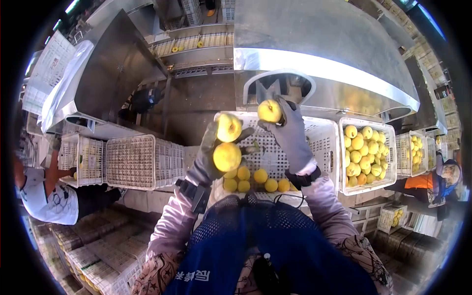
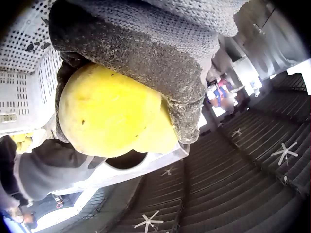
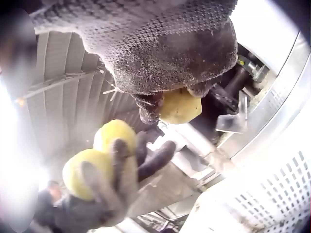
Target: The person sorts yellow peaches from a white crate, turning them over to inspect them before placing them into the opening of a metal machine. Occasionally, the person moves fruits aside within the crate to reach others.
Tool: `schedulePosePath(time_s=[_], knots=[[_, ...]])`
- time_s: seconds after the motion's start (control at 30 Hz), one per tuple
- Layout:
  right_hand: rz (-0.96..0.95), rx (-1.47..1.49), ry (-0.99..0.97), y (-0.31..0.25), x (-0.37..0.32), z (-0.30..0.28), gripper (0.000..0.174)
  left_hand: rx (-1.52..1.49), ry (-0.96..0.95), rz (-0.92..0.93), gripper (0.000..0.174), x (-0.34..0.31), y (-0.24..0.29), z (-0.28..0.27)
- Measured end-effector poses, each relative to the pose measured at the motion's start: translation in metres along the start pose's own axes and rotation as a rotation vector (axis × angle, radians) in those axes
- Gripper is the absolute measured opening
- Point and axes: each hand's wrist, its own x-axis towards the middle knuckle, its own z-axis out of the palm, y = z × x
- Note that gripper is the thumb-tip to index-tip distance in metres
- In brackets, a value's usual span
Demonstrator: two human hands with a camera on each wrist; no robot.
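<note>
Two yellow fruits, one (image 1: 229,127) above another (image 1: 227,157), are held in the gloved left hand (image 1: 209,152), over the left part of a white crate (image 1: 322,147). The gloved right hand (image 1: 290,128) grips a single yellow fruit (image 1: 269,111) near the crate's far edge, in front of a metal opening. In the left wrist view the left hand (image 2: 141,53) curls round its fruits (image 2: 109,111). The right wrist view shows the right hand (image 3: 170,58) pinching its fruit (image 3: 181,106). Several fruits (image 1: 260,175) lie in the crate's near part.
A crate full of yellow fruits (image 1: 366,152) stands to the right, an upturned-looking white crate (image 1: 131,162) to the left. Beyond the hands is a metal machine (image 1: 324,39) with a conveyor (image 1: 191,44) beside it. One person (image 1: 54,196) is at the far left, another (image 1: 432,182) at the far right.
</note>
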Motion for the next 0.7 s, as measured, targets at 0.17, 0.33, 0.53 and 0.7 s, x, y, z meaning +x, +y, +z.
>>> schedulePosePath(time_s=[0.17, 0.33, 0.53, 0.7], knots=[[0.114, -0.223, 0.122, 0.047, 0.043, 0.034, 0.063, 0.076, 0.328, 0.001, 0.084, -0.031, -0.014, -0.02], [-0.039, -0.435, 0.331, 0.062, 0.094, 0.053, 0.06, -0.275, 0.202, -0.051, 0.092, -0.054, -0.026, -0.07], [0.24, 0.399, 0.077, 0.017, 0.062, 0.005, 0.07, 0.501, 0.394, 0.058, 0.073, -0.023, 0.001, -0.001], [0.221, 0.134, -0.401, -0.042, -0.029, 0.011, 0.074, 0.654, 0.214, 0.021, 0.069, -0.003, -0.007, -0.042]])
